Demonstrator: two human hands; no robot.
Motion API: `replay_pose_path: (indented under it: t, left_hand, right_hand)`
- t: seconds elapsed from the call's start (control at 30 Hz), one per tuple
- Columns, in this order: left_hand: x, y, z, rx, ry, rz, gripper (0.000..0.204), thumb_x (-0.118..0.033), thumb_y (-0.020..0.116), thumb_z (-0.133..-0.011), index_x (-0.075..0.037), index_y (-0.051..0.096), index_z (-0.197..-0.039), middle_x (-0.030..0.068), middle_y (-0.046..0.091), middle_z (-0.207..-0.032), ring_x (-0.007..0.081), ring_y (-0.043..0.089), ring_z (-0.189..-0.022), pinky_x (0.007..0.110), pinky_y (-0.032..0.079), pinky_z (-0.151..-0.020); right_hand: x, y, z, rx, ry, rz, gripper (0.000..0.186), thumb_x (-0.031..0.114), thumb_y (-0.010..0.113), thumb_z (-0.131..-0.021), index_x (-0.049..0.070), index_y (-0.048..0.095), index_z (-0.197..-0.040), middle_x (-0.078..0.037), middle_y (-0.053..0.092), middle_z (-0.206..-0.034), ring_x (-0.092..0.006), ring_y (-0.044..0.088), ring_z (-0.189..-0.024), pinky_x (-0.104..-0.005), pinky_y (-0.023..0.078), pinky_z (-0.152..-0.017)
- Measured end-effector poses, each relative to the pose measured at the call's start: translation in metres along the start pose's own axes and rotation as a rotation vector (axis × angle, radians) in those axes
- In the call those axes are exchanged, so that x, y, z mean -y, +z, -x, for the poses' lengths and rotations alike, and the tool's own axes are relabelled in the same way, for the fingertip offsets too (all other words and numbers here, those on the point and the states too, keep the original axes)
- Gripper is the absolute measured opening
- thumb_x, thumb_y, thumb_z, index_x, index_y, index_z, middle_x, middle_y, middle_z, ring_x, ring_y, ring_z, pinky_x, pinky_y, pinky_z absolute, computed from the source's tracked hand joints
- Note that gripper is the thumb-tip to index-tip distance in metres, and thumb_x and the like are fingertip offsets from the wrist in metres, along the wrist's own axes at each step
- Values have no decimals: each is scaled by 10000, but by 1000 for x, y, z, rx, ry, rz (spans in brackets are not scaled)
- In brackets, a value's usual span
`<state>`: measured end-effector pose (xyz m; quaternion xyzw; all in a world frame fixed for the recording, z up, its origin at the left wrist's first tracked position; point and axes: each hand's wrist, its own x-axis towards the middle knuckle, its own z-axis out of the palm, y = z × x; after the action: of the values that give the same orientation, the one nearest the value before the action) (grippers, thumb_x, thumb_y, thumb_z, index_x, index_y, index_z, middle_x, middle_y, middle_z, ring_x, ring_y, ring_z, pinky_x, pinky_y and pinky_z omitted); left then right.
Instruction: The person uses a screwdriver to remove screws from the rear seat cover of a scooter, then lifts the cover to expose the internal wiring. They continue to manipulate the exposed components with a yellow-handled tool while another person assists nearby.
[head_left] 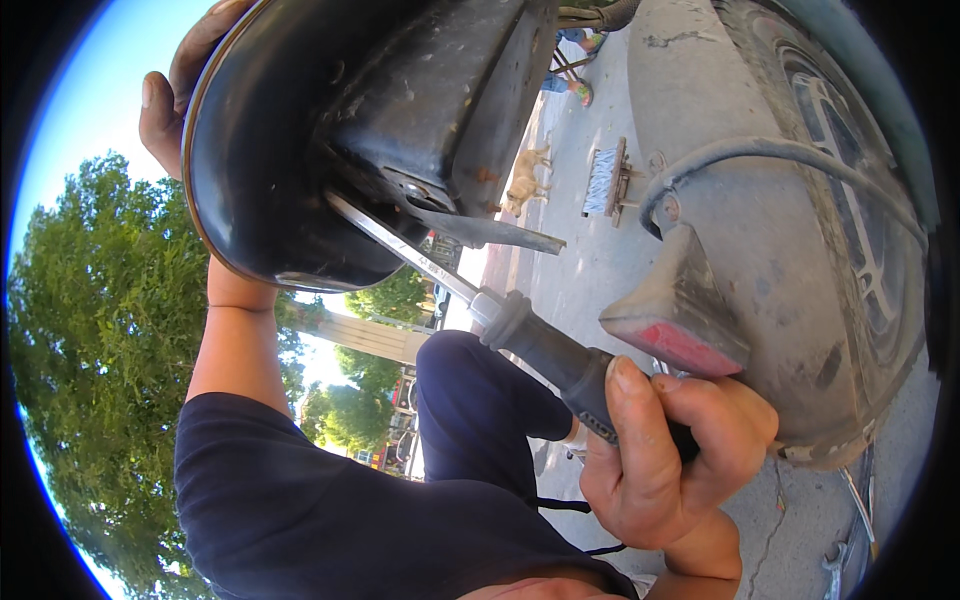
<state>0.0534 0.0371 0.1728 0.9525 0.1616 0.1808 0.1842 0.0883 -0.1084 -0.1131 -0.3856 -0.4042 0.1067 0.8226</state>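
Note:
My right hand point(680, 455) is closed around the black handle of a large flat screwdriver point(540, 340). Its steel shank reaches up and left into a glossy black curved shell point(260, 150), with the tip against the inside beside a boxy raised part point(420, 110). My left hand point(190, 85) is at the shell's outer rim, fingers bent over the edge; the rest of that hand is hidden behind it. A thin dark strip point(490, 232) sticks out from the boxy part, close to the screwdriver shank.
On the right is a dusty mudguard point(770, 290) with a red reflector point(690, 345), a bent cable point(760, 150) and a wheel point(840, 170). Wrenches point(835, 565) lie on the ground at lower right. A tan dog point(525, 182), a small stool point(603, 182) and a person's feet point(585, 90) are farther off.

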Motion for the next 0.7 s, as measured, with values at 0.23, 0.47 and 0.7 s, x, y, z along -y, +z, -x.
replay_pose_path:
  t: [0.23, 0.47, 0.7]
  left_hand:
    - [5, 22, 2, -70, 102, -147, 461, -438, 338, -1021, -74, 621, -1016, 118, 612, -1078, 354, 385, -1348, 558, 199, -1204]
    - [0, 28, 5, -204, -32, -1, 481, -459, 359, -1008, -64, 634, -987, 143, 610, -1094, 369, 378, -1348, 543, 206, -1201]
    - [11, 14, 4, -110, 80, -59, 453, -433, 362, -1015, -70, 633, -1010, 142, 598, -1138, 375, 371, -1356, 546, 209, -1201]
  right_hand:
    - [4, -4, -2, 55, 31, 20, 430, 48, 733, -824, 57, 625, -1240, -87, 476, -1067, -233, 481, -899, -350, 398, -746]
    - [4, -2, 2, 64, 42, 5, 455, 38, 733, -815, 67, 620, -1254, -85, 463, -1076, -239, 472, -924, -357, 403, -762]
    - [4, -6, 3, 80, 63, -11, 453, 31, 735, -811, 70, 626, -1249, -80, 463, -1067, -238, 471, -919, -353, 402, -760]
